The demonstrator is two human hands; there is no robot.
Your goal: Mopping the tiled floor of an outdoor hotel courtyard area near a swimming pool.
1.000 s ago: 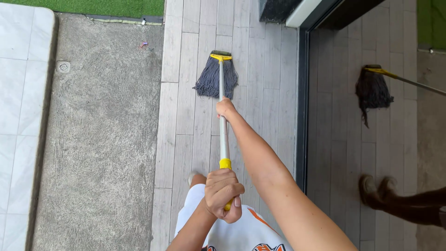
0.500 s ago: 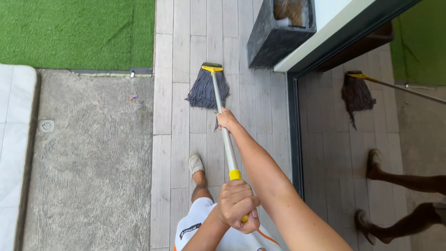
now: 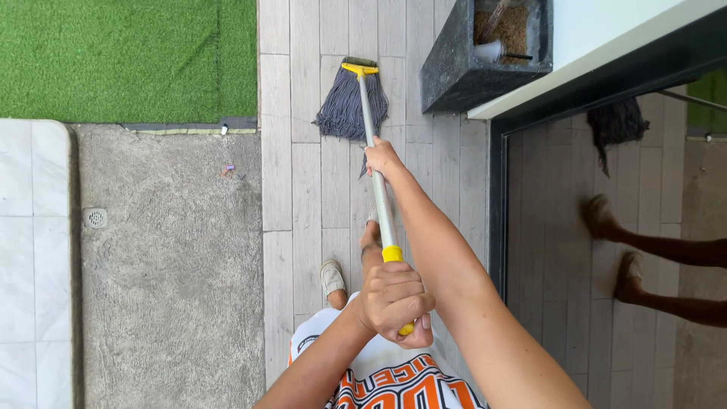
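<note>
We see a mop (image 3: 363,113) with a silver metal handle, yellow clamp and yellow end grip, its grey string head spread on the pale plank floor (image 3: 303,189) just beside a dark stone planter (image 3: 454,83). The right hand (image 3: 382,157) is closed around the handle partway down; the left hand (image 3: 394,301) is clenched on the yellow grip near the top end. To the left lie a rough concrete strip (image 3: 166,265), green turf (image 3: 113,57) and white tiles (image 3: 30,250). We make out no packages, labels or signs on the floor.
</note>
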